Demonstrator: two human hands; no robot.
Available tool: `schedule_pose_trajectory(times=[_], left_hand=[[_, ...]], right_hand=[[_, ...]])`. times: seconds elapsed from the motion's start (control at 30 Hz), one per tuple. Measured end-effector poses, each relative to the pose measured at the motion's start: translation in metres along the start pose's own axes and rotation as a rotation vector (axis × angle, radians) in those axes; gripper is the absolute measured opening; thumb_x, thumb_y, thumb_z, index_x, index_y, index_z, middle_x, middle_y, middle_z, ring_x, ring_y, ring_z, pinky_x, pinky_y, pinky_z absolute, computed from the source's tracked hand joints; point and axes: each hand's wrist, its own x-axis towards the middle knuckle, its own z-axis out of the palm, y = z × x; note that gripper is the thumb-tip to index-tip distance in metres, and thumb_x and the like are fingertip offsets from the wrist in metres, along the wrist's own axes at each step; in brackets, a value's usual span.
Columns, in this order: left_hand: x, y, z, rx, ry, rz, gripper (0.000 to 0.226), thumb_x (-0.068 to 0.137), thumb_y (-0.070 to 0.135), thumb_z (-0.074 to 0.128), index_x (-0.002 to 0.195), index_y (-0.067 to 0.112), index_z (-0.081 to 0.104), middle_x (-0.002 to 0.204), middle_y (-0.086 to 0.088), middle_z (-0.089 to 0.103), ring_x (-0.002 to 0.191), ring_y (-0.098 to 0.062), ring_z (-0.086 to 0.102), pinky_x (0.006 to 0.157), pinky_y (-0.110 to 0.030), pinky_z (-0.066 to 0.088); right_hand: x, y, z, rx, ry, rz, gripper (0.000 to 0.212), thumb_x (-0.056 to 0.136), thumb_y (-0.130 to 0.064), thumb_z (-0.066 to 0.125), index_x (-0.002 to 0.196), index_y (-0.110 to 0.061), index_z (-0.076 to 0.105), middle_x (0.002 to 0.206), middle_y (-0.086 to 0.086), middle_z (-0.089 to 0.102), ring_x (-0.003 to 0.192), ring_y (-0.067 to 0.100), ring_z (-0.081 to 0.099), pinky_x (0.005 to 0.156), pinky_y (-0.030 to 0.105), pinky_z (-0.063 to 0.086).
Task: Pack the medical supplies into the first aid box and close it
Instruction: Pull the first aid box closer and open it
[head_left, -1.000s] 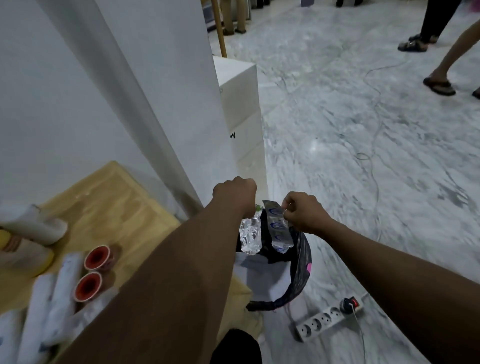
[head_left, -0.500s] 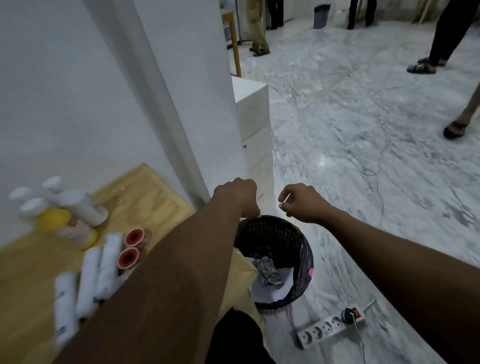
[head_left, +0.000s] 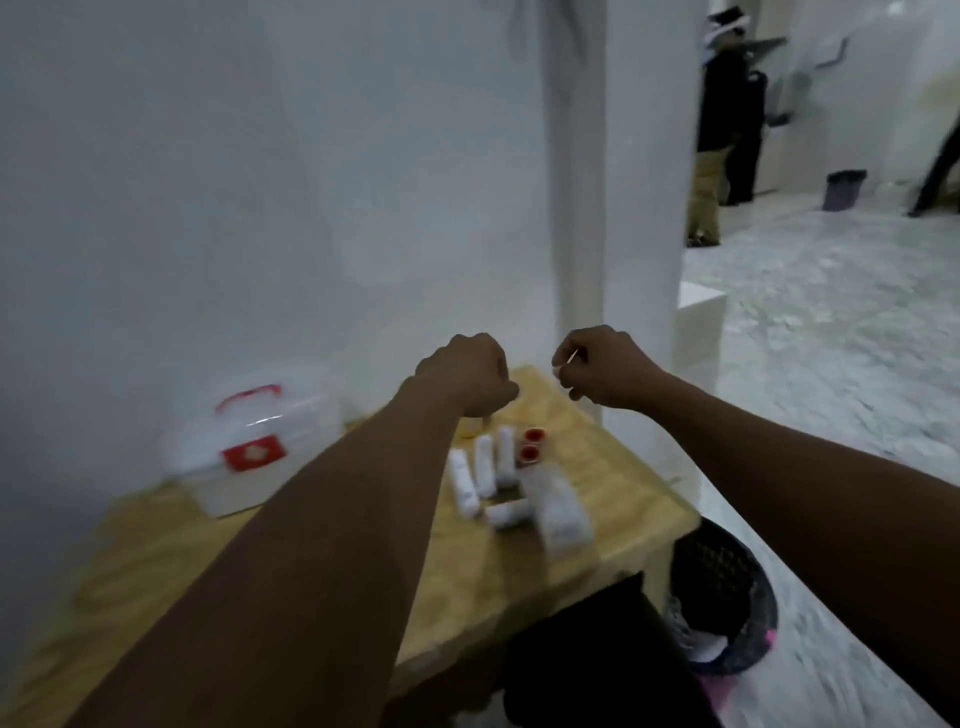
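Observation:
The first aid box (head_left: 249, 452), translucent white with a red handle and a red label, stands closed on the left of the wooden table (head_left: 613, 467), blurred. Several white bandage rolls (head_left: 480, 473) lie in the table's middle, with two red-capped items (head_left: 531, 444) behind them and a larger white pack (head_left: 558, 512) in front. My left hand (head_left: 467, 376) is a closed fist held above the rolls. My right hand (head_left: 602, 369) hovers beside it, over the table's far corner, fingers pinched on a thin white sliver.
A dark mesh waste bin (head_left: 722, 597) with crumpled wrappers sits on the marble floor by the table's right edge. A white wall and pillar rise behind the table. A white block (head_left: 698, 322) and standing people (head_left: 717, 130) are further back right.
The foil blister strips left my hands and dropped into the bin. The view then swung left from the bin to the table, both fists staying raised.

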Motion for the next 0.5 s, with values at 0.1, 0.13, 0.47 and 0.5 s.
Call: schedule_pose_trajectory(times=[0.1, 0.13, 0.47, 0.5], left_hand=[[-0.036, -0.074, -0.024, -0.007, 0.114, -0.117, 0.021, 0.083, 0.041, 0.068, 0.093, 0.023, 0.072, 0.103, -0.004, 0.072, 0.095, -0.028, 0.069, 0.084, -0.039, 0.057], [-0.049, -0.101, -0.031, -0.003, 0.164, -0.151, 0.023, 0.084, 0.042, 0.067, 0.096, 0.023, 0.072, 0.104, -0.004, 0.072, 0.097, -0.027, 0.068, 0.085, -0.039, 0.057], [-0.125, -0.293, -0.035, -0.090, 0.289, -0.422, 0.054, 0.101, 0.030, 0.051, 0.152, 0.016, 0.041, 0.157, -0.012, 0.043, 0.144, -0.033, 0.040, 0.118, -0.044, 0.033], [-0.127, -0.299, -0.031, -0.106, 0.269, -0.416, 0.056, 0.102, 0.028, 0.051, 0.154, 0.014, 0.038, 0.159, -0.012, 0.040, 0.145, -0.031, 0.038, 0.119, -0.041, 0.030]], right_hand=[[0.003, -0.061, 0.048, 0.077, -0.076, -0.072, 0.012, 0.086, -0.015, 0.060, 0.091, -0.009, 0.069, 0.081, 0.011, 0.075, 0.068, 0.022, 0.075, 0.049, 0.023, 0.049], [0.003, -0.081, 0.067, 0.119, -0.105, -0.088, 0.013, 0.087, -0.016, 0.060, 0.093, -0.007, 0.068, 0.082, 0.013, 0.075, 0.068, 0.023, 0.075, 0.049, 0.025, 0.051], [-0.001, -0.188, 0.239, 0.756, -0.342, 0.498, 0.043, 0.092, -0.044, 0.060, 0.113, -0.009, 0.047, 0.106, 0.018, 0.059, 0.090, 0.035, 0.067, 0.068, 0.044, 0.062], [0.000, -0.191, 0.250, 0.831, -0.352, 0.553, 0.042, 0.092, -0.044, 0.061, 0.115, -0.013, 0.044, 0.109, 0.019, 0.058, 0.095, 0.037, 0.066, 0.074, 0.048, 0.061]])
